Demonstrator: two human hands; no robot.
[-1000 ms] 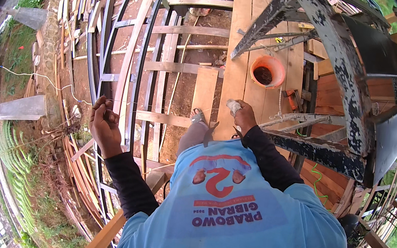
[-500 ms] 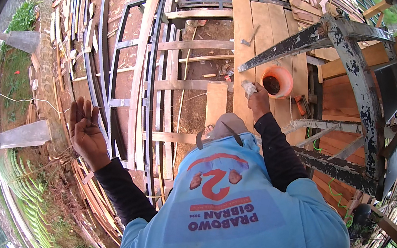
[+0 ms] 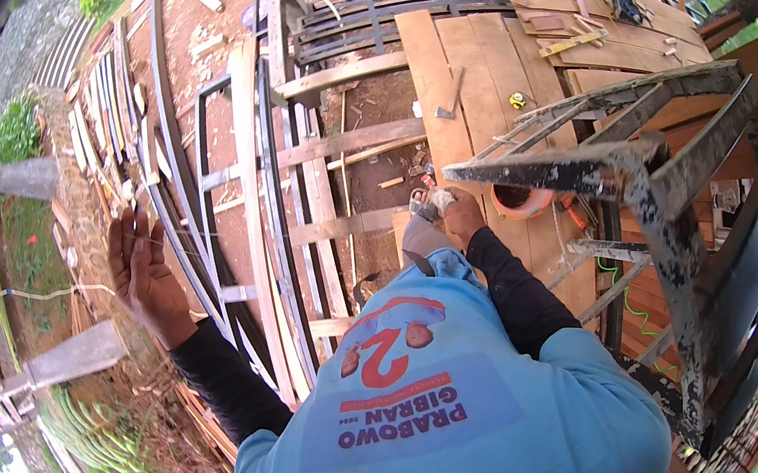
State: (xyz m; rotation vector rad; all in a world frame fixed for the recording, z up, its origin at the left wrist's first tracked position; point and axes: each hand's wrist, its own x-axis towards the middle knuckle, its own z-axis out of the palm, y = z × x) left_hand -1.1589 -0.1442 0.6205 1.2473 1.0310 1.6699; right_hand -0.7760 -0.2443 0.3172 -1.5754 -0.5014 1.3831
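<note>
My left hand (image 3: 149,281) is held out to the left, palm up, fingers stretched; it holds nothing that I can make out. My right hand (image 3: 464,215) is closed round a crumpled whitish rag (image 3: 441,199), beside my bare foot (image 3: 421,206) and just left of an orange bucket (image 3: 536,209). The bucket has dark contents, and its far side is partly hidden by a metal frame (image 3: 590,161) with peeling black paint. That frame rises at the right, close to my right forearm.
Wooden planks (image 3: 450,64) form a platform ahead, bearing a hammer-like tool (image 3: 452,98) and a yellow tape measure (image 3: 518,100). Joists with gaps over soil (image 3: 374,198) lie at centre. Long timbers and dark metal bars (image 3: 177,95) stretch along the left. A green cord (image 3: 637,314) hangs at right.
My right hand with the rag has moved left and down, from beside the bucket toward my foot. My left hand is slightly lower, its fingers straighter. The view has tilted and shifted.
</note>
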